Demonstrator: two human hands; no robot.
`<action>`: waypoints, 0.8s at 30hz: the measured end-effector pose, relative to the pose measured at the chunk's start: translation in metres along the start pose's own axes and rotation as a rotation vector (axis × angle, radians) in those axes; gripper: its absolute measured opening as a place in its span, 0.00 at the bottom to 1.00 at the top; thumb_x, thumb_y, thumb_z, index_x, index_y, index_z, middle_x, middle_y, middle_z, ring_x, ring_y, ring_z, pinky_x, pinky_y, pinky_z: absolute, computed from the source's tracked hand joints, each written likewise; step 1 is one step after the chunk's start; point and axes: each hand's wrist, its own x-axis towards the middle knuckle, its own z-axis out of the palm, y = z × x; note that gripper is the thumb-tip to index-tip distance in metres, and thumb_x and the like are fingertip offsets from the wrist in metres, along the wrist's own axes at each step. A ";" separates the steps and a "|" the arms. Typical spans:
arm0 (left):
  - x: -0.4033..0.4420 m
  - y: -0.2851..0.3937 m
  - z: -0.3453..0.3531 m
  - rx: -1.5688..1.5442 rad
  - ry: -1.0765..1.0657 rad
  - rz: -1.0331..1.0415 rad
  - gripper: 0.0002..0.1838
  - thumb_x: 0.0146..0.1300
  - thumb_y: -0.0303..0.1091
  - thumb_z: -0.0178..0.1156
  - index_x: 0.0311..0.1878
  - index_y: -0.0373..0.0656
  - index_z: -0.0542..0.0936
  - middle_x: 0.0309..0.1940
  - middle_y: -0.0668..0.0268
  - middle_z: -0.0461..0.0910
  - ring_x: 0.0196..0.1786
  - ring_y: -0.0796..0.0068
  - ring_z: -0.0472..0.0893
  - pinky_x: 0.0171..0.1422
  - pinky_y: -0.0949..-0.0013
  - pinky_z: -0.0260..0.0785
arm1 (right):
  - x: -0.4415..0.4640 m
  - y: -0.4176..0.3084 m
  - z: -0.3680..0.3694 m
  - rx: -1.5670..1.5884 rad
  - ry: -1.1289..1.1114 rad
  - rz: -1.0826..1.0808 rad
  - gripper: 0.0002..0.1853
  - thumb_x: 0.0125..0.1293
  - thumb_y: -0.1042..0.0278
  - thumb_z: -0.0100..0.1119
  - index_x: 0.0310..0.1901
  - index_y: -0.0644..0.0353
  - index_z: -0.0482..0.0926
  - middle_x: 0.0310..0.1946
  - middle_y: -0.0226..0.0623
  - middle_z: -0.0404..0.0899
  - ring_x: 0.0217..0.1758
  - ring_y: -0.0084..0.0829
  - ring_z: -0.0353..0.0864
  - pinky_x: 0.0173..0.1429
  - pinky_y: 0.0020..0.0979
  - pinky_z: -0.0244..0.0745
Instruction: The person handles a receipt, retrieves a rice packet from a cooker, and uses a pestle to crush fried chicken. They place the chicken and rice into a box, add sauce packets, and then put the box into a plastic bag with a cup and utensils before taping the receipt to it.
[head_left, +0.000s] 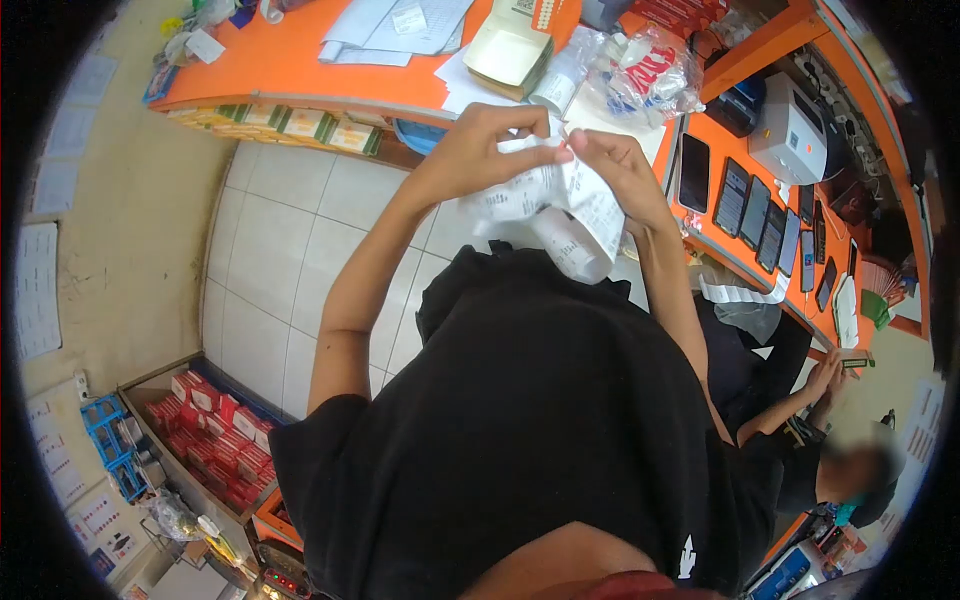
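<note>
Long curled strips of white receipt paper (pixel 590 205) with printed text hang in front of my black shirt, between my two hands. My left hand (pixel 487 152) is closed, thumb and index finger pinching the upper left part of the paper. My right hand (pixel 625 178) pinches the same paper from the other side, its fingertips almost meeting the left thumb. A rolled end of the strip (pixel 575 245) curls below. Just beyond the hands, on the orange counter, are a clear plastic bag with red print (pixel 645 72) and an open small carton (pixel 508 60).
Loose paper sheets (pixel 395 28) lie on the orange counter (pixel 270 75). Several phones (pixel 733 195) and a white printer (pixel 790 130) occupy the right side. A co-worker's hands (pixel 825 378) hold a small box at right. Red boxes (pixel 215 430) fill a bin at lower left.
</note>
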 end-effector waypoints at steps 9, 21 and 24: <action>0.005 -0.010 0.005 0.111 -0.620 -0.163 0.20 0.47 0.47 0.70 0.34 0.38 0.84 0.24 0.63 0.81 0.26 0.75 0.75 0.33 0.70 0.65 | 0.000 -0.024 -0.016 -0.970 -0.549 0.165 0.18 0.46 0.55 0.72 0.30 0.63 0.84 0.20 0.30 0.78 0.24 0.19 0.70 0.32 0.24 0.64; -0.007 -0.032 0.020 -0.056 -0.597 -0.009 0.17 0.55 0.44 0.66 0.40 0.42 0.76 0.35 0.65 0.80 0.39 0.72 0.77 0.45 0.68 0.67 | -0.009 0.006 -0.033 -0.649 -0.366 0.070 0.15 0.48 0.60 0.71 0.33 0.61 0.85 0.23 0.33 0.81 0.26 0.21 0.74 0.34 0.24 0.67; -0.010 -0.033 0.023 -0.006 -0.687 -0.158 0.17 0.54 0.44 0.66 0.38 0.42 0.76 0.36 0.65 0.80 0.41 0.71 0.78 0.47 0.67 0.67 | -0.005 0.002 -0.037 -0.921 -0.564 0.103 0.17 0.46 0.60 0.72 0.35 0.63 0.84 0.21 0.36 0.80 0.25 0.21 0.74 0.33 0.25 0.67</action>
